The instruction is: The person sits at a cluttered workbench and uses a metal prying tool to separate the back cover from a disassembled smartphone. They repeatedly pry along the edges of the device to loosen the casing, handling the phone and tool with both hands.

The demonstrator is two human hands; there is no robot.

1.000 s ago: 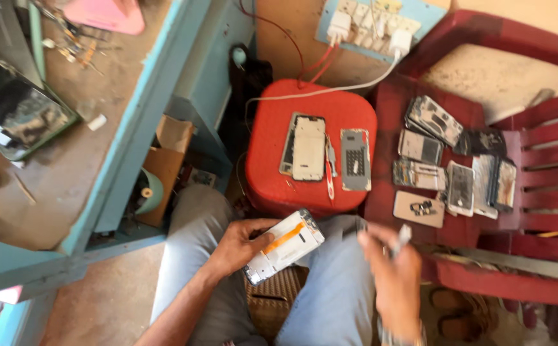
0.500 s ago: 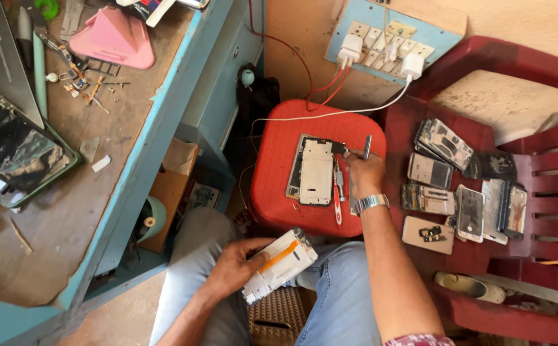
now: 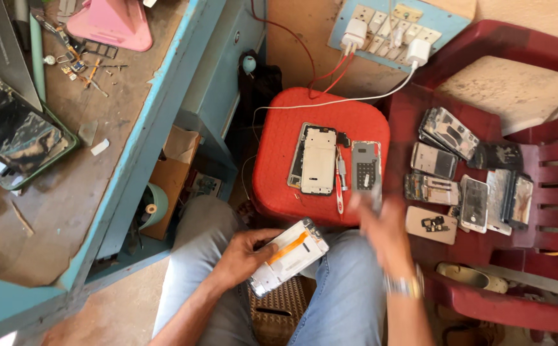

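My left hand grips an opened white phone body with an orange ribbon cable, held over my lap. My right hand is blurred by motion just in front of the red stool, near its front right corner; whether it holds anything is unclear. On the stool lie a white phone frame, a red-handled screwdriver and a grey phone part.
A red plastic chair at the right carries several dismantled phones. A blue workbench at the left holds tools, a pink object and a dark cracked screen. A wall socket board with chargers hangs behind the stool.
My right hand reached to the stool half a second ago and has now drawn back toward my lap. The left hand keeps holding the phone body.
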